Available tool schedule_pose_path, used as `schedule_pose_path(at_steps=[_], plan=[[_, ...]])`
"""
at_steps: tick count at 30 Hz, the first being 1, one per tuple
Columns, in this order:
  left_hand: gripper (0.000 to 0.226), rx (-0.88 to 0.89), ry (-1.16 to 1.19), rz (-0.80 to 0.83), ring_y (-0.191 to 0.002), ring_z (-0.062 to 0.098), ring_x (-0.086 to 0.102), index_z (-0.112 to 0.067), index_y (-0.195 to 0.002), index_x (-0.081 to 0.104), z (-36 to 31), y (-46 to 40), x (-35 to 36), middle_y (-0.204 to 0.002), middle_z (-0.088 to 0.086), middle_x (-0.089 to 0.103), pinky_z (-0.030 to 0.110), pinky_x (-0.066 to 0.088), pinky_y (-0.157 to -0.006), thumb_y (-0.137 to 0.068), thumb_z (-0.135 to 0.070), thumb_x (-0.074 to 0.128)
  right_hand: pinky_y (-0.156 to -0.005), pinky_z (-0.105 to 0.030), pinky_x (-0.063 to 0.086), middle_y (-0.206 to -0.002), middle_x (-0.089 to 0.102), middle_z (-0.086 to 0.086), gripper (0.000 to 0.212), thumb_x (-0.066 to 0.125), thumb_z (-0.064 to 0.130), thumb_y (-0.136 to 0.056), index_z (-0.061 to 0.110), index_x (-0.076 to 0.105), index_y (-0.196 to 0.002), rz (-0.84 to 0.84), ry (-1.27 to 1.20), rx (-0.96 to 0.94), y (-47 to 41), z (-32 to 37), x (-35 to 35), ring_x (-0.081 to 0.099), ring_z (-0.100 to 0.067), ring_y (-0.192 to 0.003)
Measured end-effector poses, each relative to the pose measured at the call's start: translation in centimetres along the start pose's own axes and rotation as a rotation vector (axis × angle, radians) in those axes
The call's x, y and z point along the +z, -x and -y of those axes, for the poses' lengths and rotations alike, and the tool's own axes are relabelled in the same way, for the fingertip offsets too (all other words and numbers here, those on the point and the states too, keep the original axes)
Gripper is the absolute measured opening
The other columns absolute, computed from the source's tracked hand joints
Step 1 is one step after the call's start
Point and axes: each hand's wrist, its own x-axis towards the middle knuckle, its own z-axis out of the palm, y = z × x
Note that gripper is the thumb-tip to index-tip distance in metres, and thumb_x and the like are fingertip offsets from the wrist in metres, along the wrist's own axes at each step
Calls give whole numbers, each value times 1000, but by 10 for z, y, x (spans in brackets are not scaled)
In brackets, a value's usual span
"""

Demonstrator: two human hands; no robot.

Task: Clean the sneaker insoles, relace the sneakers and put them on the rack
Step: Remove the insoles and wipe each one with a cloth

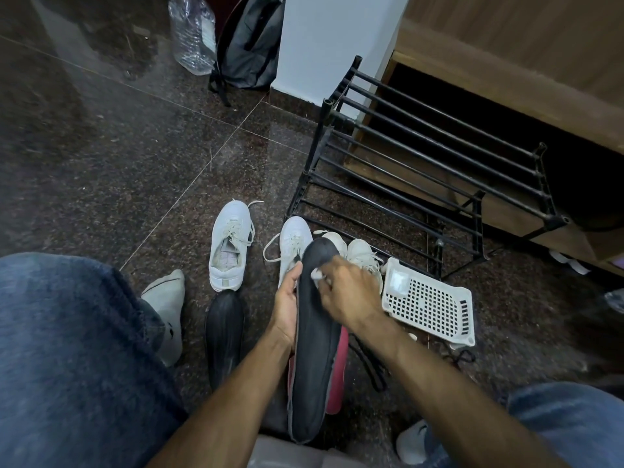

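**A:** From the head camera, where does the work stand?

**B:** The left hand [287, 305] holds a dark insole [314, 349] upright along its left edge, thumb at the rim and fingers wrapped behind. The right hand [347, 292] is curled over a small white wipe [317, 274] and presses it to the upper part of the insole's face. A second dark insole [224, 332] lies on the floor [118, 146] just left of it.

**A:** And the sneakers?

**B:** One white sneaker [229, 244] sits open on the floor with its laces loose. Another white sneaker [294, 243] is behind the held insole, and more white shoes are partly hidden beside it. The black rack [422, 157] stands near, with a white perforated basket [429, 302] at its foot.

**A:** How should the wiping go?

**B:** I'd keep the left hand braced low so the insole doesn't flex away, then draw the wipe in long strokes from toe towards heel, overlapping each pass. The heel end looks untouched, so it needs attention. Turning the wipe to a fresh side would avoid smearing dirt back on.
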Motion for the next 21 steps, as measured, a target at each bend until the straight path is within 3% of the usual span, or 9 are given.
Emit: schedule_pose_path(at_steps=[3,5,10,13,16,19,21], plan=[[52,10,-4,-50,-85,30,70,-2,-95,76,0,-4,-7,-99,21,71,37,56,-82,-87,-45,46,-84,-42,51,-116,56,1,26,48,28,-95,20,63,-113,119,-34,-85,33,3,14,63,-30,-97],[55,-4,-40,-67,-89,33,68,-1,-102,73,1,-1,-6,-103,23,70,39,53,-87,-90,-47,45,-78,-41,51,-114,54,2,25,46,27,-95,18,63,-110,139,22,-139,39,-5,14,64,-30,-92],[52,-67,-61,-61,-80,29,67,-4,-112,65,14,5,0,-93,17,70,36,52,-78,-80,-44,56,-68,-39,43,-115,53,-2,24,42,27,-97,15,61,-105,14,185,-59,-1,-20,1,64,-36,-85],[58,-94,-76,-47,-80,28,67,-3,-120,61,15,7,2,-96,18,68,37,51,-78,-79,-44,56,-73,-41,47,-112,55,-4,24,43,25,-95,14,62,-104,-25,142,58,-22,-19,-2,63,-37,-90],[53,-42,-42,-43,-87,28,66,-4,-118,62,7,3,-1,-97,16,70,34,55,-78,-81,-42,55,-75,-42,48,-109,56,-3,23,45,28,-95,16,63,-103,-38,73,38,-13,-8,2,63,-35,-90],[52,1,-22,-56,-87,31,68,-1,-106,70,0,-2,-9,-98,20,71,37,55,-84,-84,-44,52,-80,-39,50,-107,58,0,22,48,28,-94,18,65,-104,68,-6,-54,21,-2,19,63,-28,-92],[61,0,-38,-67,-89,37,66,3,-106,70,-2,-3,-11,-102,28,67,41,52,-87,-80,-48,52,-77,-36,52,-97,66,3,17,56,26,-92,17,69,-99,188,-194,-77,38,-8,26,65,-23,-87]])
